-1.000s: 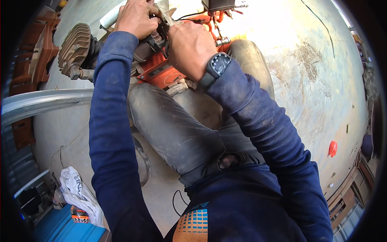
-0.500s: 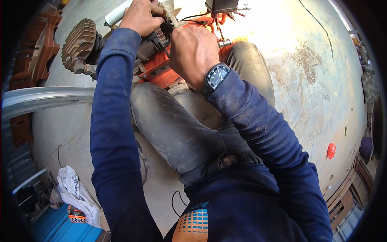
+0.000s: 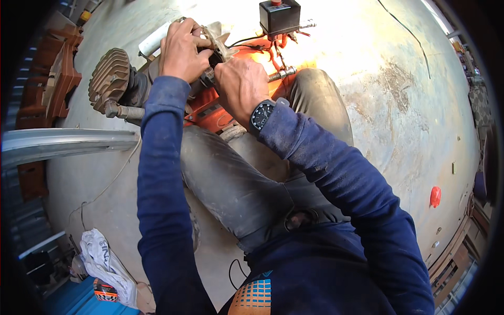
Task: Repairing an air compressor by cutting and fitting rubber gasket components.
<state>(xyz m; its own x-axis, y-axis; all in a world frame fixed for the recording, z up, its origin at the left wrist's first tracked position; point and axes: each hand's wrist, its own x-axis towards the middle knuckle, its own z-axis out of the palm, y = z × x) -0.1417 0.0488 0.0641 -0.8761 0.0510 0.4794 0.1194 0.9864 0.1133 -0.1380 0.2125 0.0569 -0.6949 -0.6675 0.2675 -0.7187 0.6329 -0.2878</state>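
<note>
My left hand (image 3: 184, 52) is closed on a pale bladed fan (image 3: 218, 39) at the end of an air compressor's motor, with curled fingertips around its near edge. Just right of it, my right hand (image 3: 240, 84), a watch on the wrist, has its fingers curled at the dark motor parts below the fan; what they grip is hidden. The finned pump head (image 3: 107, 79) sits to the left, beside a white cylinder (image 3: 153, 39). Behind my hands are the orange tank (image 3: 202, 110), a black switch box (image 3: 279, 16) with cables, and metal fittings (image 3: 287, 71).
A curved metal channel (image 3: 68, 144) crosses on the left. Orange-brown panels (image 3: 47, 89) stand beyond it. A white sack (image 3: 105, 257) lies on blue plastic (image 3: 68, 299) at lower left. A red object (image 3: 435, 197) is on the floor at right, near wooden pieces (image 3: 451, 241).
The whole compressor and both my hands appear lower in the picture, as if the view tilted up. My left hand stays on the fan; my right hand has shifted slightly leftward below it.
</note>
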